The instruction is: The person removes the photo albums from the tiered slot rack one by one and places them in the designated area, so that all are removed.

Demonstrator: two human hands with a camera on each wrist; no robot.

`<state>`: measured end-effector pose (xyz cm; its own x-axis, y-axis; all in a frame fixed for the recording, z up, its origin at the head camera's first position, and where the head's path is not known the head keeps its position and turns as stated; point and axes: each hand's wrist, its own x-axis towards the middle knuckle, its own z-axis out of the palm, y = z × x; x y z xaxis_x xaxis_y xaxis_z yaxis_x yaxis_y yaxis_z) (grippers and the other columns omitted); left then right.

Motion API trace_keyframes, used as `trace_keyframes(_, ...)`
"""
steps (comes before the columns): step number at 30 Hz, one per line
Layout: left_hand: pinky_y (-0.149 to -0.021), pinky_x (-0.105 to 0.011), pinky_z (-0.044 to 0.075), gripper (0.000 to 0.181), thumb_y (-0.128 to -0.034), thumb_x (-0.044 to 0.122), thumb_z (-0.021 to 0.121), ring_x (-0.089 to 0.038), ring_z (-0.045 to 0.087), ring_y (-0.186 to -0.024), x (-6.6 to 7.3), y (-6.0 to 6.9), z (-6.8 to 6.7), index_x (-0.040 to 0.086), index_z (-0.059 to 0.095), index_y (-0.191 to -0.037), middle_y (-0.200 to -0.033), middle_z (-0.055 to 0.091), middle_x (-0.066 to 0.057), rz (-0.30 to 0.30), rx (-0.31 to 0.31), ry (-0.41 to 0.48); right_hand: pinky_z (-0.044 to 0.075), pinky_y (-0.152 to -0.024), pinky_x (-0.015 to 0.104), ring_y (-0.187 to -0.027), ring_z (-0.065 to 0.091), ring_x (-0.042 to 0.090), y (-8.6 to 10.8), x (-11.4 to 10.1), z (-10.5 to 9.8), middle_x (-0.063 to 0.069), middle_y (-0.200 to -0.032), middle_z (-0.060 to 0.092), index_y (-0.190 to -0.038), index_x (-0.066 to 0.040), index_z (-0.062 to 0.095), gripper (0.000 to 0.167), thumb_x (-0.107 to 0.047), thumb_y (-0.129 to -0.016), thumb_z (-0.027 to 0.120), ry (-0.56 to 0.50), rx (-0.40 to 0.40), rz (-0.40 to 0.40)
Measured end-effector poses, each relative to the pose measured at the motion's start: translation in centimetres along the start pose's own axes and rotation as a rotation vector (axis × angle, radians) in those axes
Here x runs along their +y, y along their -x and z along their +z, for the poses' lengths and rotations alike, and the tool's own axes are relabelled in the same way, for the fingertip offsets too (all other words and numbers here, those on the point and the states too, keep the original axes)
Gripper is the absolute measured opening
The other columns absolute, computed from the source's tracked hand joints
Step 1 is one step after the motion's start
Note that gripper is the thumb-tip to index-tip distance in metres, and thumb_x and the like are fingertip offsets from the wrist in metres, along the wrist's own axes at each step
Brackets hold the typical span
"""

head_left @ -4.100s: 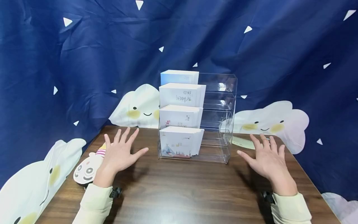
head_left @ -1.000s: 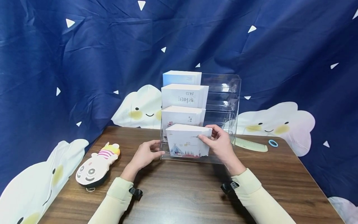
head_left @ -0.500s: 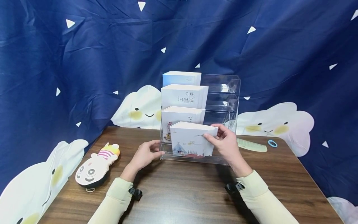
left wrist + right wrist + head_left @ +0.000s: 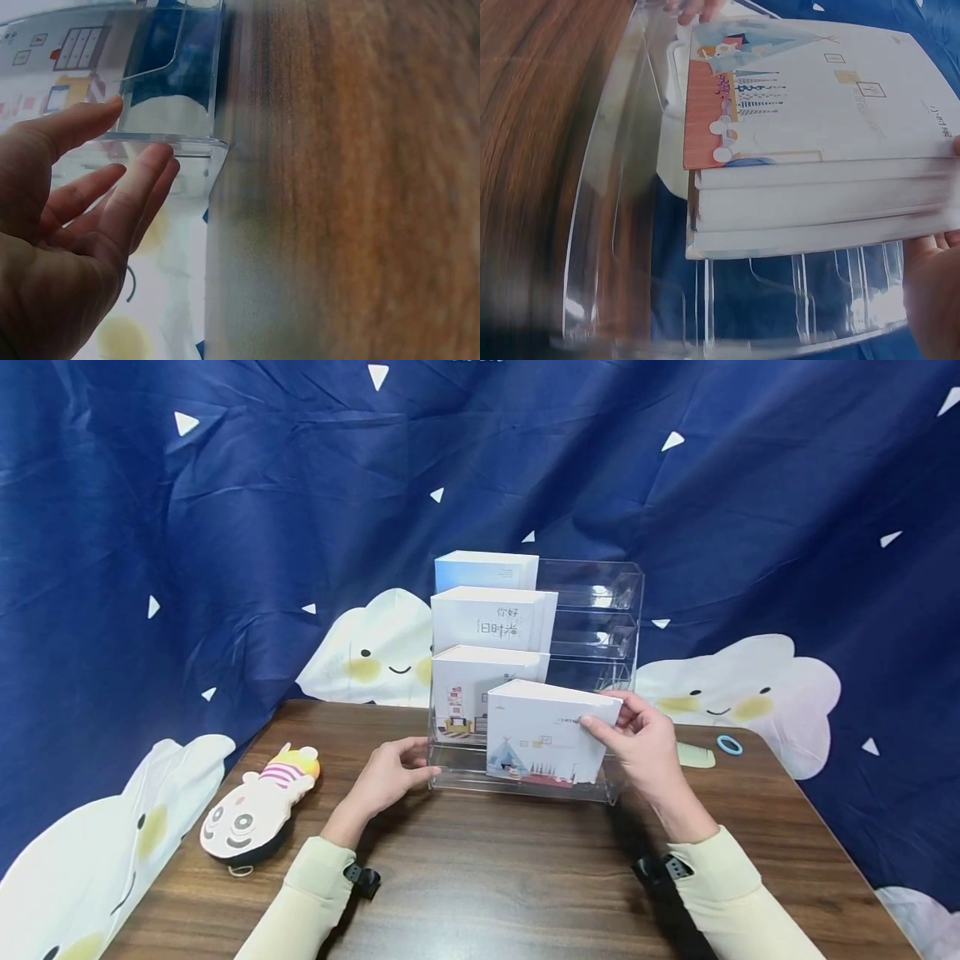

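A clear acrylic rack (image 4: 592, 573) with stepped tiers stands on the table. My right hand (image 4: 647, 747) grips a stack of white notebooks (image 4: 551, 739) by its right end, thumb on the front cover. The stack is tilted, in front of the lowest tier; in the right wrist view the notebooks (image 4: 817, 105) show their layered edges above the clear tier. At the rack's lower left corner, my left hand (image 4: 386, 781) holds the side panel. The left wrist view puts its thumb and fingers (image 4: 142, 180) on either side of the rack's edge (image 4: 169, 138).
More notebook stacks fill the left side of the upper tiers, such as one with large lettering (image 4: 487, 618). A plush doll (image 4: 255, 814) lies at left. A pale green comb (image 4: 696, 755) and a blue ring (image 4: 730, 744) lie at right. A blue curtain (image 4: 300, 485) hangs behind.
Both hands came from open over the table to the rack. My right hand took the lowest stack of notebooks and slid it rightward along the tier; my left hand stayed at the rack's corner.
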<state>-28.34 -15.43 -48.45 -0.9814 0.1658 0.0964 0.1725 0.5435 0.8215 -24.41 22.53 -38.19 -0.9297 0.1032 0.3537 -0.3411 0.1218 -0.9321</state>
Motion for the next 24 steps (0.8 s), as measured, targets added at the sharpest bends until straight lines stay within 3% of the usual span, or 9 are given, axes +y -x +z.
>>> trace_keyframes(6, -0.106, -0.051, 0.066, 0.058, -0.0989, 0.022, 0.088, -0.029, 0.08, -0.12, 0.0, 0.0, 0.1, 0.004, 0.069, -0.15, -0.14, 0.079, -0.017, -0.003, -0.005, -0.003, 0.063, -0.072, 0.012, -0.083, 0.077, -0.003, 0.3, 0.0, -2.3, -0.017, -0.092, 0.082, -0.115, -0.01, 0.076, 0.031, 0.009, -0.093, 0.085, 0.017, 0.032, -0.029)
trace_keyframes(11, -0.105, -0.05, 0.066, 0.054, -0.099, 0.02, 0.088, -0.028, 0.081, -0.117, -0.1, 0.0, 0.2, 0.005, 0.07, -0.148, -0.138, 0.08, -0.016, 0.001, 0.002, -0.013, 0.062, -0.07, 0.012, -0.081, 0.076, -0.003, 1.0, -0.3, -4.5, -0.014, -0.092, 0.083, -0.11, -0.019, 0.078, 0.037, 0.013, -0.092, 0.082, -0.029, 0.058, -0.054)
trace_keyframes(24, -0.103, -0.048, 0.067, 0.055, -0.0996, 0.021, 0.087, -0.028, 0.08, -0.119, -0.1, 0.2, 0.2, 0.005, 0.069, -0.149, -0.141, 0.079, -0.016, -0.01, -0.002, -0.012, 0.061, -0.073, 0.009, -0.084, 0.077, -0.003, 3.7, -0.3, -11.2, -0.01, -0.095, 0.084, -0.111, -0.016, 0.08, 0.042, 0.021, -0.093, 0.076, -0.102, 0.146, -0.072)
